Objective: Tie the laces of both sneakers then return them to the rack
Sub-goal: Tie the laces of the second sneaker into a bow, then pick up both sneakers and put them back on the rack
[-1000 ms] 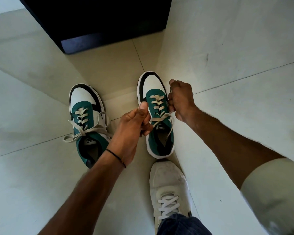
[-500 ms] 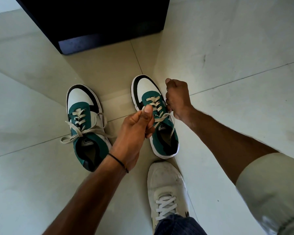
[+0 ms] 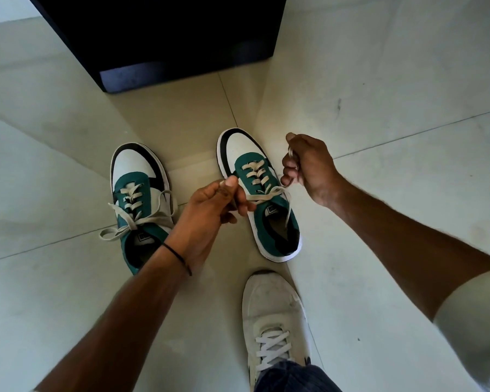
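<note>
Sneakers sit side by side on the tile floor, toes toward the dark unit, prob. the rack. L sneaker looks knotted already, tho loose; R sneaker is the one in hand. Your left hand pinches one end of the lace betw. thumb & fingers; your right hand is curled round the other end, so it's stretched across the tongue. Pull both ends evenly & low so the crossing seats snug w/o lifting the shoe, then form loops close to the eyelets.
</note>
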